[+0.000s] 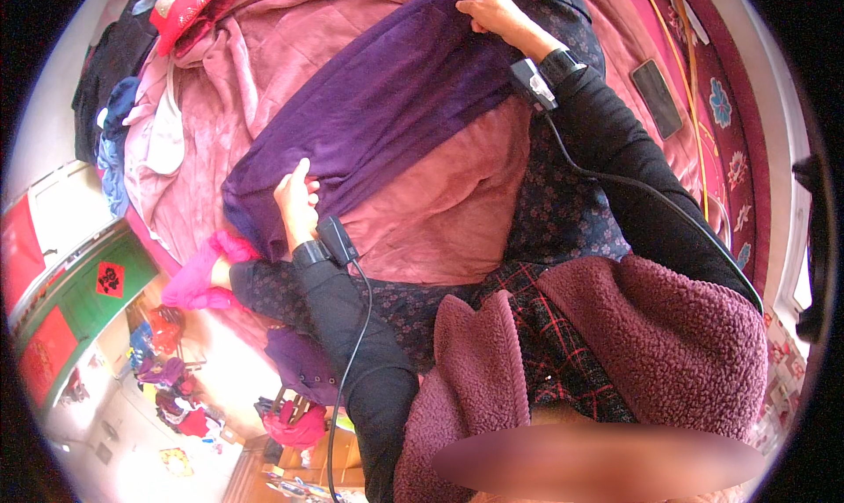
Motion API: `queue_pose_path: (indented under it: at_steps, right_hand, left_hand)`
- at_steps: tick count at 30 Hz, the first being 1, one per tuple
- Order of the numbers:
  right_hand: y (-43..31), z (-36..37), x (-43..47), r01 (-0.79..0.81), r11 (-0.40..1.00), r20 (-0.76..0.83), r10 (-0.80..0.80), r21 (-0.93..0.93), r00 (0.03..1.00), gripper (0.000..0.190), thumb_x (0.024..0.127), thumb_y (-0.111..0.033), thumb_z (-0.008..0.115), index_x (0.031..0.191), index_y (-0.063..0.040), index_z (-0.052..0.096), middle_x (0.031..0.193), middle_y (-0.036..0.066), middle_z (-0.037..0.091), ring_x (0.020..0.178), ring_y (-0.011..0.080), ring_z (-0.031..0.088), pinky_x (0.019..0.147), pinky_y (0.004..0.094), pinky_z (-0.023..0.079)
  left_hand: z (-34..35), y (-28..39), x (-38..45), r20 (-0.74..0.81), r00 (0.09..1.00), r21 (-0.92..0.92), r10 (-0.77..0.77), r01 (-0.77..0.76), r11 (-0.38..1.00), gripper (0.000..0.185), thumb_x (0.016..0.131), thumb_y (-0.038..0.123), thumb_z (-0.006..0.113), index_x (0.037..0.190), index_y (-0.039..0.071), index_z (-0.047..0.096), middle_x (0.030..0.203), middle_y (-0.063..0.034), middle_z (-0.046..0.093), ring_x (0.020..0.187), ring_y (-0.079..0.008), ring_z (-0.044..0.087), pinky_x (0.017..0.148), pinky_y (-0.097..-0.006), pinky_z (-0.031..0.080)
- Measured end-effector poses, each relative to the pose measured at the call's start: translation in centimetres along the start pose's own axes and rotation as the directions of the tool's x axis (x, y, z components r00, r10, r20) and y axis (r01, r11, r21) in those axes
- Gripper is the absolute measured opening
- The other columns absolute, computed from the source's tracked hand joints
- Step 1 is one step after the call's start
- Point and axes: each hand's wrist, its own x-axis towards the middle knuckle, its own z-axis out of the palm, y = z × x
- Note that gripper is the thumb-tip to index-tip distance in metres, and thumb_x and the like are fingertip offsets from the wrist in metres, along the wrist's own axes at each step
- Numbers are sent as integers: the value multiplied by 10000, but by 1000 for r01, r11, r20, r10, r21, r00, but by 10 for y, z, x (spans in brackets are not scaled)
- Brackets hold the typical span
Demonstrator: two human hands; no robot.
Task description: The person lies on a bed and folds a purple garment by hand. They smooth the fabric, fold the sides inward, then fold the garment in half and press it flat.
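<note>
A long piece of dark purple soft fabric, perhaps a garment, stretches slantwise over the pink blanket in front of me. My left hand is at its lower left end, thumb up and fingers curled into the fabric, with creases running from the grip. At the upper right end, my right hand pinches the fabric near its far edge. Between the two hands the cloth lies fairly flat, its left end bunched. Each wrist wears a black strap with a small cabled device.
The pink plush blanket covers the bed around my legs in dark floral trousers. A smartphone lies to the right near a thin yellow stick. A red cloth, a white item and dark clothes are at the left.
</note>
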Motion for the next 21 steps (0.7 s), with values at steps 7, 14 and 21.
queue_pose_path:
  at_steps: [7, 14, 21]
  right_hand:
    - [-35, 7, -10, 297, 933, -323, -222, 205, 920, 131, 919, -81, 596, 1039, -45, 560, 745, 54, 595, 507, 157, 602, 437, 269, 471]
    - [-10, 12, 10, 45, 999, -336, -52, -30, 941, 168, 892, -43, 584, 1059, -26, 569, 784, 70, 600, 530, 194, 630, 450, 311, 483]
    - [-4, 2, 15, 65, 998, -301, -58, 11, 952, 171, 892, -69, 591, 1057, -26, 579, 718, 60, 598, 485, 172, 587, 428, 319, 456]
  left_hand:
    - [2, 14, 22, -61, 592, 287, 804, -761, 582, 254, 915, 51, 643, 1143, -60, 617, 902, -92, 529, 698, -183, 575, 719, -295, 531]
    - [19, -16, 56, -69, 911, 58, 407, -403, 913, 372, 862, -30, 630, 1233, -18, 598, 849, -84, 526, 724, -190, 606, 628, -329, 531]
    - [23, -2, 41, 6, 939, -28, 345, -345, 938, 313, 862, 258, 728, 760, 37, 532, 718, -67, 544, 606, -157, 529, 556, -295, 450]
